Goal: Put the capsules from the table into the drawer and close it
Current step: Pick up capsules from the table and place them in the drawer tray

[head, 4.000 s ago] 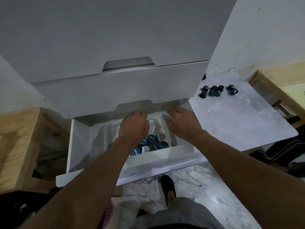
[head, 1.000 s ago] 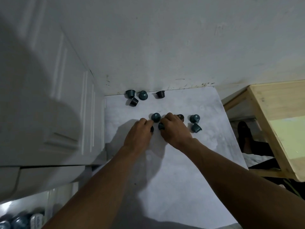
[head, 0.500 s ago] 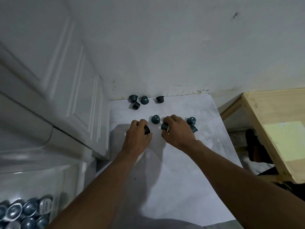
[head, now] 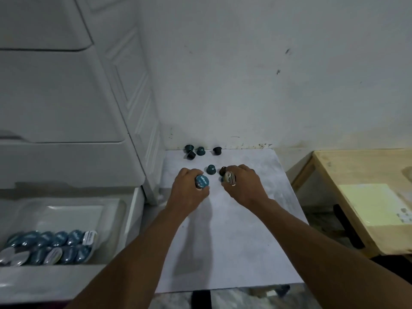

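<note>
White drawer (head: 131, 219) stands open, packed with blue and silver capsules (head: 55, 246). Above the counter (head: 234, 241), the left grip (head: 189, 188) curls round a blue capsule (head: 202, 181) and the right grip (head: 243, 186) pinches a silver-lidded capsule (head: 229, 177). A loose capsule (head: 211, 169) stands between them, and four far capsules (head: 200, 150) sit by the wall.

Arms stretched forward, left hand (head: 186, 189) gripping blue capsule (head: 202, 181), right hand (head: 244, 186) gripping pale-lidded capsule (head: 229, 177)

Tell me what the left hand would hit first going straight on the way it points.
Likely the lone teal capsule just ahead of the left hand, unless the hand passes above it; height is unclear.
</note>
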Tool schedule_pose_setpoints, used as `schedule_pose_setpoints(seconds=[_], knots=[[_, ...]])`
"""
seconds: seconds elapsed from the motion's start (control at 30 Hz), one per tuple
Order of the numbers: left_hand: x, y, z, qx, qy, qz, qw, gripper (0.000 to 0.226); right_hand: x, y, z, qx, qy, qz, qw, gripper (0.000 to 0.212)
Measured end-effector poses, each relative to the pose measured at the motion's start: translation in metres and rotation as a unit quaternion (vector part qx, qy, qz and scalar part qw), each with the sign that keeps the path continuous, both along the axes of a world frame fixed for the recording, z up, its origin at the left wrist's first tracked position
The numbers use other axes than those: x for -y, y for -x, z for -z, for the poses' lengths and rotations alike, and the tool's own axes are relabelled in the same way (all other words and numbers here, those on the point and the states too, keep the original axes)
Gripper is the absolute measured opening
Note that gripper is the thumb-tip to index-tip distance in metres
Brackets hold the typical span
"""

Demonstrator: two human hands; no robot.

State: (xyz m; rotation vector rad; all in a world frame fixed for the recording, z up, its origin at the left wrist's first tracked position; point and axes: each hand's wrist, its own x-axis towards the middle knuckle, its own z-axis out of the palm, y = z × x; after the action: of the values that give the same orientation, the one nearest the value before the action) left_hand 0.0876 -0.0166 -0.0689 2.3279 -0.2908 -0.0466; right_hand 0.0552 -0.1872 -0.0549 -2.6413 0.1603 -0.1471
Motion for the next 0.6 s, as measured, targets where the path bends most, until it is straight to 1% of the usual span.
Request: schedule_pose_setpoints(seconds=[0.07, 0.17, 0.23, 0.33, 0.47, 0.6], knots=[[-0.007, 0.017, -0.011, 0.019, 0.014, -0.020, 1.000, 0.045, -0.006, 0.014, -0.009, 0.022, -0.003, -0.007, 1.000, 0.032], [-0.025, 0.043, -0.025, 0.046, 0.031, -0.045, 0.997, 0.047, -0.020, 0.036, -0.021, 0.042, -0.020, -0.009, 0.999, 0.040], [-0.041, 0.061, -0.033, 0.073, 0.037, -0.061, 0.995, 0.046, -0.033, 0.051, -0.027, 0.056, -0.026, -0.027, 0.998, 0.042], [-0.072, 0.088, -0.043, 0.096, 0.011, -0.086, 0.992, 0.041, -0.058, 0.072, -0.032, 0.057, -0.023, -0.064, 0.996, 0.045], [-0.119, 0.120, -0.055, 0.106, -0.010, -0.106, 0.989, 0.021, -0.105, 0.093, -0.038, 0.062, -0.034, -0.106, 0.992, 0.042], [-0.171, 0.151, -0.058, 0.129, -0.025, -0.141, 0.981, 0.024, -0.160, 0.107, -0.045, 0.063, -0.044, -0.142, 0.987, 0.040]])
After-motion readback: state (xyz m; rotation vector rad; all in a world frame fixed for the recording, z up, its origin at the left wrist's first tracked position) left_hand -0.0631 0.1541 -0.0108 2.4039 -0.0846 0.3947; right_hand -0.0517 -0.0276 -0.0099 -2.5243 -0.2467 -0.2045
